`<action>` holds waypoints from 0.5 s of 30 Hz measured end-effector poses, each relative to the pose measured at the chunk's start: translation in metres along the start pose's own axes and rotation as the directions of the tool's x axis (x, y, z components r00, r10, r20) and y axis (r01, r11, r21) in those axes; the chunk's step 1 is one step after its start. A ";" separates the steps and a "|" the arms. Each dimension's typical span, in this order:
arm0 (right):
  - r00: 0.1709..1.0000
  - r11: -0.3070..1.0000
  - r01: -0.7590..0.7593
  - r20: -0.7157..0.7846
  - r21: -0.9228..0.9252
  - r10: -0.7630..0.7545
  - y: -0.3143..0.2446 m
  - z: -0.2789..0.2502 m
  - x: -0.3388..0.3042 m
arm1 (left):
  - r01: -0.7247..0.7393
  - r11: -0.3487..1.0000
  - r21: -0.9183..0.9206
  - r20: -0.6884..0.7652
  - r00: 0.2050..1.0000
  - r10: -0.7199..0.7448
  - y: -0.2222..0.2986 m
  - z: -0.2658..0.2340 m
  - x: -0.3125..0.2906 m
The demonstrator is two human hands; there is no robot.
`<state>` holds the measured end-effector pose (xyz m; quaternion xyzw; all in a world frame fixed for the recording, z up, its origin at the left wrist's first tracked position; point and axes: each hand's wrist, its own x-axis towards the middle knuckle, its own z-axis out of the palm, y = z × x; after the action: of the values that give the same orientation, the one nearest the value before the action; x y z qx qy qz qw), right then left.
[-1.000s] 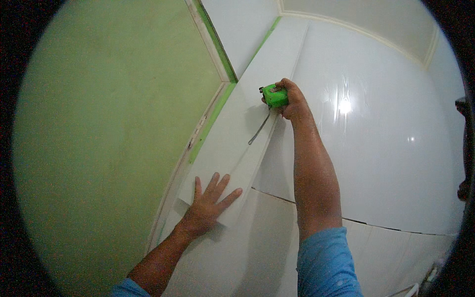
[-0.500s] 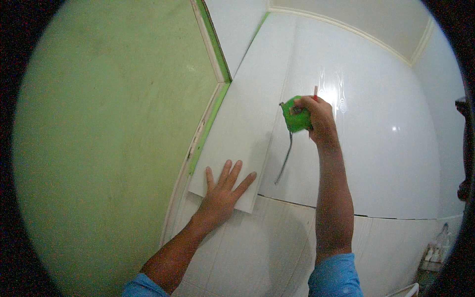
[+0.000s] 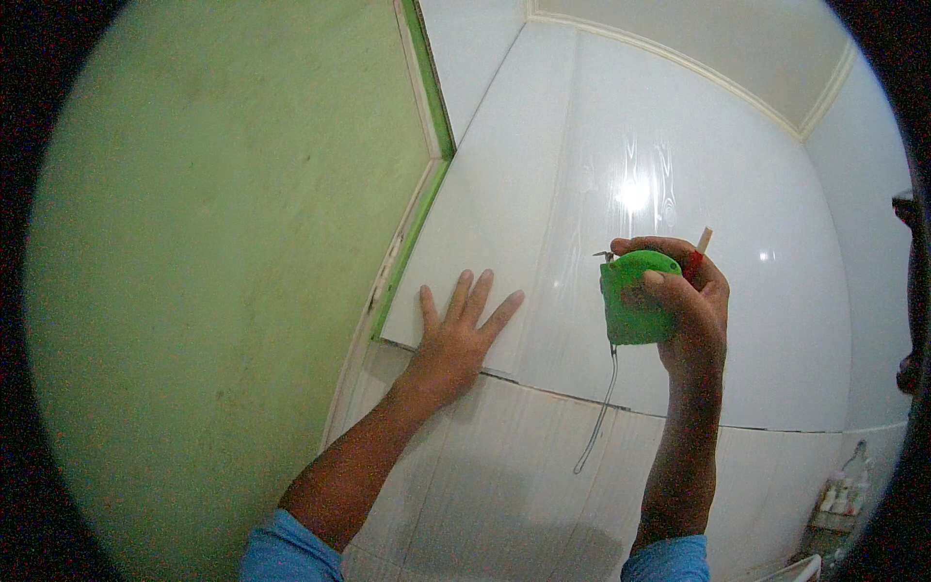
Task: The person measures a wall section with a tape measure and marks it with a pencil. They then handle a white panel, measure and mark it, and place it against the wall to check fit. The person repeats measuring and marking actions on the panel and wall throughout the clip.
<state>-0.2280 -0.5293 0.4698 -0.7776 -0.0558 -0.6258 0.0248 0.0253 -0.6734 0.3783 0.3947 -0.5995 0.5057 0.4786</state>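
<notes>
Fingers spread, my left hand (image 3: 454, 354) presses flat on the lower end of a narrow white wall panel (image 3: 490, 204). The panel stands against a wider glossy white panel (image 3: 766, 339), and its bottom edge lies close to the dark seam above the tiles. In my right hand (image 3: 700, 315) is a green tape measure (image 3: 635, 315), held away from the wall, its metal end hook showing at the upper left. A thin cord loop (image 3: 603, 417) dangles from it. A pencil-like stick (image 3: 704, 239) with a red part sticks out behind my right fingers.
A green wall (image 3: 213, 291) fills the left, ending at a pale, rough-edged door frame (image 3: 393, 247). White tiles (image 3: 465, 485) cover the lower wall. At the lower right a small shelf (image 3: 832, 522) carries bottles. Cream moulding (image 3: 679, 68) borders the ceiling.
The narrow panel has slid up, its lower end now level with the seam, my left hand moving with it. My right hand has come down and right with the tape measure, the cord swinging.
</notes>
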 end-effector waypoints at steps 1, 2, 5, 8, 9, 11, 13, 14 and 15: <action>0.999 0.999 -0.005 0.037 0.047 0.003 -0.002 0.002 -0.005 | 0.001 1.000 0.008 0.008 1.000 -0.001 -0.001 0.001 0.000; 0.997 0.995 -0.010 0.073 0.095 0.003 -0.003 0.005 -0.011 | -0.007 1.000 0.005 0.023 1.000 0.007 -0.003 0.003 0.001; 0.984 0.971 -0.113 0.161 0.211 0.080 -0.005 0.017 -0.048 | 0.006 1.000 0.013 0.013 1.000 -0.006 -0.006 0.009 -0.001; 0.929 0.879 -0.203 0.367 0.431 0.035 0.004 0.041 -0.100 | 0.004 1.000 0.006 -0.023 1.000 -0.004 -0.009 0.014 -0.003; 0.908 0.867 -0.254 0.414 0.429 0.061 0.007 0.048 -0.116 | -0.001 1.000 0.014 -0.021 1.000 0.001 -0.009 0.015 -0.003; 0.867 0.797 -0.344 0.494 0.497 0.067 0.013 0.064 -0.145 | 0.004 1.000 0.021 0.016 1.000 -0.004 -0.011 0.017 -0.003; 0.859 0.706 -0.388 0.510 0.592 0.044 0.019 0.081 -0.164 | 0.007 1.000 0.000 0.004 1.000 -0.007 -0.012 0.020 -0.001; 0.864 0.726 -0.358 0.503 0.587 0.020 0.019 0.085 -0.168 | -0.004 1.000 -0.023 -0.003 1.000 0.004 -0.012 0.021 0.001; 0.869 0.745 -0.329 0.495 0.581 -0.003 0.022 0.090 -0.171 | 0.011 1.000 -0.003 0.035 0.999 -0.010 -0.013 0.023 0.001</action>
<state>-0.1742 -0.5508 0.2845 -0.8485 -0.2025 -0.3568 0.3342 0.0335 -0.6985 0.3816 0.4057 -0.6065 0.4952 0.4715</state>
